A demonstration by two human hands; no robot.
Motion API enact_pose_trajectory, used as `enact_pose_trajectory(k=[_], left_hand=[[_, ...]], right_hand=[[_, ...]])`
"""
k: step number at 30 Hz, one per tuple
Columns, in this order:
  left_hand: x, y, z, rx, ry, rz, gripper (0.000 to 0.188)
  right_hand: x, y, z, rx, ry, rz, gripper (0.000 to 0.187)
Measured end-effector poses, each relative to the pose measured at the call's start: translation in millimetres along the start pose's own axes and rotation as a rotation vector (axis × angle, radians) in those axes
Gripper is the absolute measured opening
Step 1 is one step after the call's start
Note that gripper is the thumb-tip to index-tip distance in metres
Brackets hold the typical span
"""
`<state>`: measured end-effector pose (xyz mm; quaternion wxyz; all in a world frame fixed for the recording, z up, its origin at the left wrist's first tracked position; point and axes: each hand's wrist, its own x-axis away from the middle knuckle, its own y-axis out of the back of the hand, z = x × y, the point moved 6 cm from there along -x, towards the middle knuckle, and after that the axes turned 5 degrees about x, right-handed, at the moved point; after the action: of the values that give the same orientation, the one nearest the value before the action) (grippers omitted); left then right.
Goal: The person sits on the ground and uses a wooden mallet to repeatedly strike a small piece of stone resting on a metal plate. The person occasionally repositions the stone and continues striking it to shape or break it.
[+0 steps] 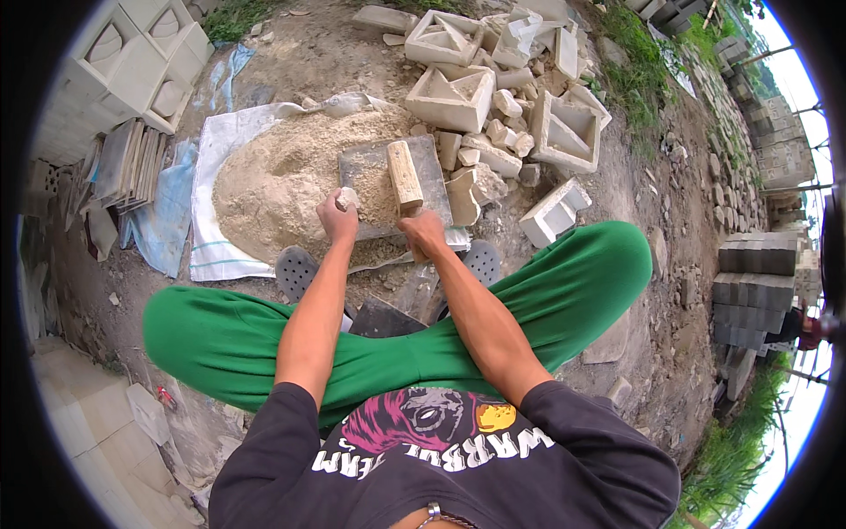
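My left hand (337,219) is closed around a small pale chunk of stone (348,197) at the near left edge of a dark flat slab (433,181). In my right hand (426,233) is the handle of a wooden mallet (404,173), its thick, blocky head pointing away from me above the slab. Whether the head touches the slab I cannot tell. Pale crumbs (374,183) lie scattered over the slab's left half. Left of it, a heap of crushed, sandy material (282,181) covers a white woven sack (208,212) spread on the ground.
Broken pale blocks (454,99) and rubble (502,137) are piled beyond the slab to the right. Grey clogs (298,271) flank my forearms. Thin boards (130,166) and moulded blocks (132,53) stand at left. Grey blocks (753,286) are stacked far right, near a partly visible person (806,328).
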<state>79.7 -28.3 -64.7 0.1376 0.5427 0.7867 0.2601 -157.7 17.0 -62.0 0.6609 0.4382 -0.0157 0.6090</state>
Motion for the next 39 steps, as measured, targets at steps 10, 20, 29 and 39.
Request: enact_pose_trajectory(k=[10, 20, 29, 39], left_hand=[[8.0, 5.4, -3.7, -0.015, -0.024, -0.038, 0.045], [14.4, 8.3, -2.5, 0.033, 0.089, 0.015, 0.047], [13.0, -4.8, -20.8, 0.054, 0.093, 0.011, 0.045], [-8.9, 4.1, 27.0, 0.186, 0.288, -0.008, 0.046]], right_hand=[[35.0, 23.1, 68.2, -0.044, 0.223, -0.033, 0.032], [47.9, 32.6, 77.3, -0.006, 0.064, 0.071, 0.038], [14.2, -3.7, 20.0, 0.222, 0.212, -0.075, 0.039], [21.7, 32.8, 44.4, -0.064, -0.012, 0.043, 0.033]])
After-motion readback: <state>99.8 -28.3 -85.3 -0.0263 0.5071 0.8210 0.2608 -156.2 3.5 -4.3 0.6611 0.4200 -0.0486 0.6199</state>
